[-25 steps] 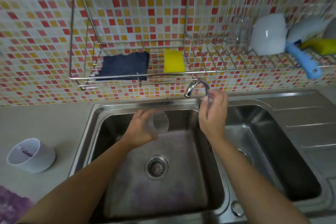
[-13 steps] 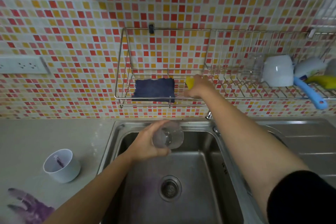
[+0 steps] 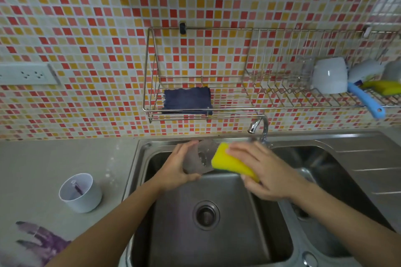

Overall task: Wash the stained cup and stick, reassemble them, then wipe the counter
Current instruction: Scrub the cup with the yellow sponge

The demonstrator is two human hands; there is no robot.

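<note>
My left hand (image 3: 175, 167) grips a clear plastic cup (image 3: 200, 158), tilted on its side over the left sink basin (image 3: 217, 240). My right hand (image 3: 264, 173) holds a yellow sponge (image 3: 230, 163) whose front end touches the cup's mouth. A white cup (image 3: 80, 193) stands on the counter to the left of the sink, with a purple-stained stick (image 3: 77, 188) inside it. A purple stain (image 3: 41, 243) is smeared on the counter at the lower left.
A curved tap (image 3: 259, 125) rises behind the sink divider. On the wall hangs a wire rack (image 3: 249, 106) with a dark blue cloth (image 3: 187, 101), a white mug (image 3: 329, 76) and a blue-handled brush (image 3: 366, 102). A second basin (image 3: 338, 180) and drainboard lie to the right.
My right hand took the yellow sponge off the rack and brought it down to the cup. The left hand kept hold of the cup over the basin.
</note>
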